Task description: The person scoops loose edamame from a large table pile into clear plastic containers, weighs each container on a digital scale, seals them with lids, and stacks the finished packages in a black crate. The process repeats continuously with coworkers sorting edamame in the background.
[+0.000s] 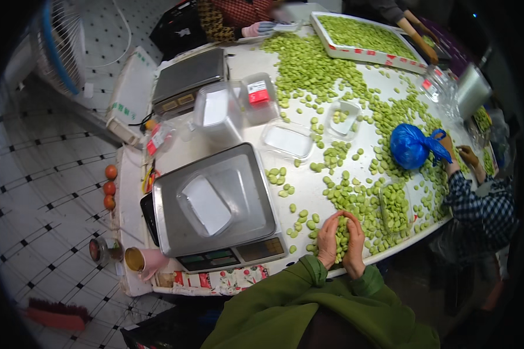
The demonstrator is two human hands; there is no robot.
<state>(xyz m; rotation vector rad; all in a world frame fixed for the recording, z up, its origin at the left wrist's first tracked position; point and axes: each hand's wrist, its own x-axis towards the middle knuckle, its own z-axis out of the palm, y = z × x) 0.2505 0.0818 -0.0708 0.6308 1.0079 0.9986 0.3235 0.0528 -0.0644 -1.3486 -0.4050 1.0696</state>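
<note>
My left hand [328,241] and my right hand [354,247] are cupped together near the table's front edge, fingertips almost meeting. Between the palms sits a clump of shelled green broad beans [342,237]. More loose beans [355,192] spread over the white tabletop just beyond my fingers. To the right of my right hand stands a clear plastic tub [395,206] filled with beans. On my left, a steel-topped weighing scale [169,203] carries a clear container [205,205] with a white pad in it.
Stacked clear tubs [218,113], a second scale [190,78] and a lined tray [287,141] lie beyond. A blue plastic bag [409,145] is beside a co-worker's checked sleeve [477,200] at right. A pink mug [148,262] stands at the left corner; a foam tray [367,53] of beans lies far back.
</note>
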